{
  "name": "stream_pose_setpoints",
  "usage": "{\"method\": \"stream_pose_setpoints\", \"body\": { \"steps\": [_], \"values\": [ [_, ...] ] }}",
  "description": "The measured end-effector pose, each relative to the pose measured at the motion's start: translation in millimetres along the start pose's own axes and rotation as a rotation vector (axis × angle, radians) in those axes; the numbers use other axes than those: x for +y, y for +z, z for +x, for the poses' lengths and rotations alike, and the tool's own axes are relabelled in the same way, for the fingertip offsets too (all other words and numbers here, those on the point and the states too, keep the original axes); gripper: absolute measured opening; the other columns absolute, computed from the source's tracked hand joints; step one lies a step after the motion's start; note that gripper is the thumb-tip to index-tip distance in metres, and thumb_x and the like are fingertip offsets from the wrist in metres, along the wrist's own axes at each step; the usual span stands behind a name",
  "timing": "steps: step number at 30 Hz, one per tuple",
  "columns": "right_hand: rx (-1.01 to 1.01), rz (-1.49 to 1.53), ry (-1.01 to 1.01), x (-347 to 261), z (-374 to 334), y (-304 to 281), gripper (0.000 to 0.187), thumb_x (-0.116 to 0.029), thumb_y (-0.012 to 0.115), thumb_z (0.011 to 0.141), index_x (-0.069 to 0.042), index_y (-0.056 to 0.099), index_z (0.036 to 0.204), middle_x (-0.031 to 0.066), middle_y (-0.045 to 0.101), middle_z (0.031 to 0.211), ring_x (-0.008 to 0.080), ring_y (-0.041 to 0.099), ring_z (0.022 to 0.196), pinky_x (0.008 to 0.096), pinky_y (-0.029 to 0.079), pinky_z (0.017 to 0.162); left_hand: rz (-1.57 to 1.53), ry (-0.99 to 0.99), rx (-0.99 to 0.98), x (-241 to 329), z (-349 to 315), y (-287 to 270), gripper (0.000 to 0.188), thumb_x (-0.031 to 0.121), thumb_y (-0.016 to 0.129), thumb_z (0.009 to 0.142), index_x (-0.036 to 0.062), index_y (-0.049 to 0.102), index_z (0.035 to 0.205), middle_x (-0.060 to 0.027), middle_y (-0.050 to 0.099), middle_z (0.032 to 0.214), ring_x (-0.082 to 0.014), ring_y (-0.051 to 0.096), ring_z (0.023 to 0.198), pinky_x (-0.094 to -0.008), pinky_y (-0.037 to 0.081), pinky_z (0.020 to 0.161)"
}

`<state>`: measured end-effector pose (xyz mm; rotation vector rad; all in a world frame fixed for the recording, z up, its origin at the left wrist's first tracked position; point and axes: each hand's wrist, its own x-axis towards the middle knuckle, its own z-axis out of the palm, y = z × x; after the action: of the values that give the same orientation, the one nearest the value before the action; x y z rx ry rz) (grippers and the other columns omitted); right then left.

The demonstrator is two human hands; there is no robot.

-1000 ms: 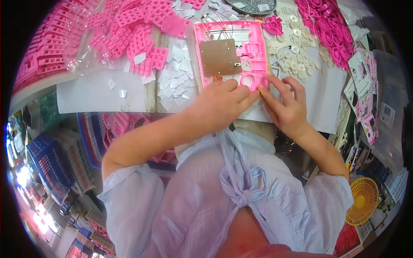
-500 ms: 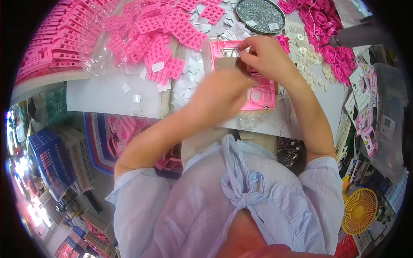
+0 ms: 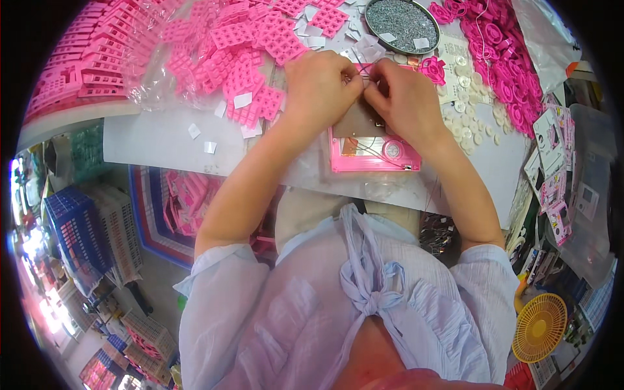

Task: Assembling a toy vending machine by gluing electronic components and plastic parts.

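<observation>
A pink plastic casing (image 3: 338, 160) lies on the table in front of me, with a brown board (image 3: 353, 125) in it and a round piece showing near its lower edge. Thin dark wires (image 3: 365, 69) run between my fingertips above the far end of the casing. My left hand (image 3: 318, 84) is closed in a pinch on a wire from the left. From the right, my right hand (image 3: 408, 97) pinches at the same wires, its fingertips almost touching the left ones. The exact contact is partly hidden by the fingers.
Pink button-grid pieces (image 3: 234, 65) pile up at the far left, with white paper squares (image 3: 242, 100) around them. A round tray of small screws (image 3: 402, 26) stands at the back. Off-white discs (image 3: 469, 127) and magenta parts (image 3: 500, 71) lie right. Below left is a blue-rimmed basket (image 3: 146, 227).
My left hand has moved up and away from over the casing to meet the right hand at the wires, uncovering the casing's lower part. My right hand stays near the far end.
</observation>
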<state>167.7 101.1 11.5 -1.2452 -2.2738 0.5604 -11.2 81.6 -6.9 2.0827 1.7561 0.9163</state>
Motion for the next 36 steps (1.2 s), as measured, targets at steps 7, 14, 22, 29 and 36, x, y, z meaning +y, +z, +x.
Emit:
{"method": "stream_pose_setpoints", "body": {
  "steps": [7, 14, 22, 29, 36],
  "values": [
    [0.027, 0.396, 0.073, -8, -20, -4, 0.01, -0.012, 0.067, 0.085, -0.006, 0.065, 0.092, 0.0094, 0.067, 0.082, 0.0307, 0.065, 0.071, 0.0417, 0.053, 0.065, -0.266, -0.237, -0.028, -1, -5, -1, 0.023, 0.024, 0.072, 0.089, 0.0004, 0.073, 0.092, -0.009, 0.068, 0.076, -0.0168, 0.063, 0.07, -0.0314, 0.051, 0.067],
    [-0.288, 0.041, -0.424, -1, -17, -23, 0.01, -0.018, 0.07, 0.085, -0.012, 0.07, 0.094, 0.0021, 0.063, 0.097, 0.0254, 0.061, 0.094, 0.0388, 0.054, 0.074, -0.46, -0.248, 0.211, -24, 6, -36, 0.029, 0.027, 0.069, 0.093, 0.0019, 0.075, 0.105, -0.0076, 0.069, 0.081, -0.0182, 0.062, 0.072, -0.0309, 0.051, 0.069],
    [-0.356, 0.059, -0.433, 5, -1, -34, 0.016, -0.01, 0.065, 0.085, -0.01, 0.072, 0.099, 0.0057, 0.064, 0.096, 0.0272, 0.062, 0.097, 0.0421, 0.054, 0.08, -0.157, 0.03, -0.205, -35, 33, -26, 0.026, 0.027, 0.072, 0.088, 0.0046, 0.077, 0.101, -0.0108, 0.07, 0.093, -0.0228, 0.066, 0.085, -0.0358, 0.052, 0.076],
    [-0.026, -0.153, -0.402, 27, 37, -33, 0.024, -0.008, 0.07, 0.087, -0.007, 0.071, 0.11, 0.0078, 0.067, 0.104, 0.0328, 0.06, 0.102, 0.0425, 0.052, 0.087, 0.064, 0.171, 0.075, -17, 1, -29, 0.024, 0.018, 0.075, 0.087, 0.0065, 0.074, 0.108, -0.0082, 0.069, 0.084, -0.0231, 0.066, 0.075, -0.0342, 0.053, 0.069],
    [-0.16, -0.282, -0.443, 30, 31, -37, 0.024, -0.01, 0.07, 0.081, -0.008, 0.07, 0.105, 0.0058, 0.062, 0.093, 0.0283, 0.058, 0.095, 0.0397, 0.051, 0.082, -0.357, 0.073, -0.169, 1, 10, -30, 0.017, 0.009, 0.072, 0.088, 0.0013, 0.072, 0.104, -0.0067, 0.068, 0.085, -0.0161, 0.065, 0.074, -0.0293, 0.051, 0.067]
  ]
}}
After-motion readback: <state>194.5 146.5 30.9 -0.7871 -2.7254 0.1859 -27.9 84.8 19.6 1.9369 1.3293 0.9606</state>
